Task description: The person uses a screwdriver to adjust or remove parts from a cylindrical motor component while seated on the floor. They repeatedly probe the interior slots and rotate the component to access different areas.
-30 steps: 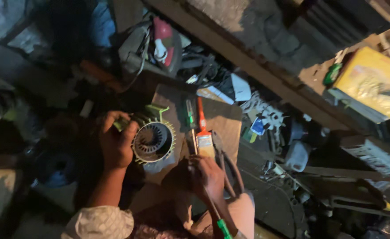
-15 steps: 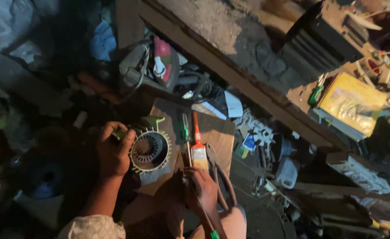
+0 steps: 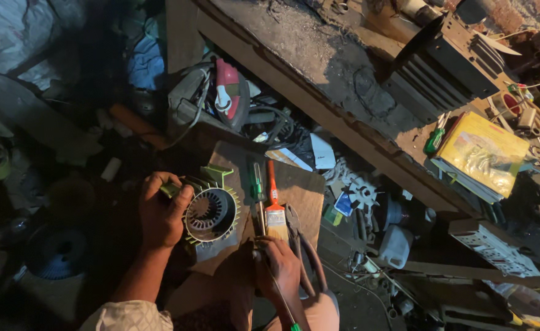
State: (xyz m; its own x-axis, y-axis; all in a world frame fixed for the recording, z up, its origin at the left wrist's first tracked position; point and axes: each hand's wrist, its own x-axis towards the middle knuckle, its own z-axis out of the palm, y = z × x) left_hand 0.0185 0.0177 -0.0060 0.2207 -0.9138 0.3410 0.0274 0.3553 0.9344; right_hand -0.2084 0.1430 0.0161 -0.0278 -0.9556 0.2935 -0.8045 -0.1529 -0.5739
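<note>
Change: against the earlier views, we find the left hand (image 3: 162,214) still clamped on the stator (image 3: 211,213); the grip has not shifted, only the camera has.
Right hand: the right hand (image 3: 279,270) stays closed round a thin tool (image 3: 276,288) with a green end, tip near the stator; we judge the work on the windings is ongoing.
Stator place: on the board (image 3: 300,184), at its left edge.
On board: a green screwdriver (image 3: 256,182), a brush (image 3: 275,211) and pliers (image 3: 300,245), lying beside each other.
Containers: a white jug (image 3: 395,245) right of the board, contents not visible.
Bench: a yellow packet (image 3: 484,153) at its right end.
</note>
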